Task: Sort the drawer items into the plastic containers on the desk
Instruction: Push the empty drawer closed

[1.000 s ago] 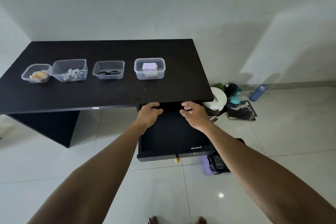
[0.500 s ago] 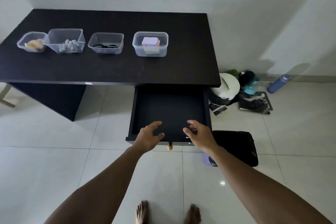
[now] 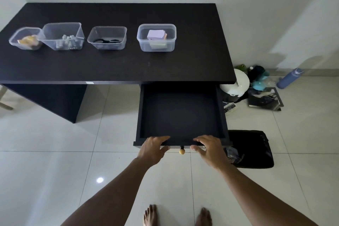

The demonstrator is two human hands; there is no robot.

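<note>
Gripping drawer (image 3: 181, 115) front rim: left hand (image 3: 153, 148), right hand (image 3: 211, 149) flanked knob (image 3: 182, 151) | fingers (image 3: 163, 138) were curled over rim, thumbs beneath | drawer stood open under tabletop (image 3: 110, 68)

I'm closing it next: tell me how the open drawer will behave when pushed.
The drawer looks empty, so it probably feels light and slides easily. Pulled far out from the desk, it may sag or wobble if pressed down. With the left hand and right hand holding its front edge, it should go in straight.
</note>
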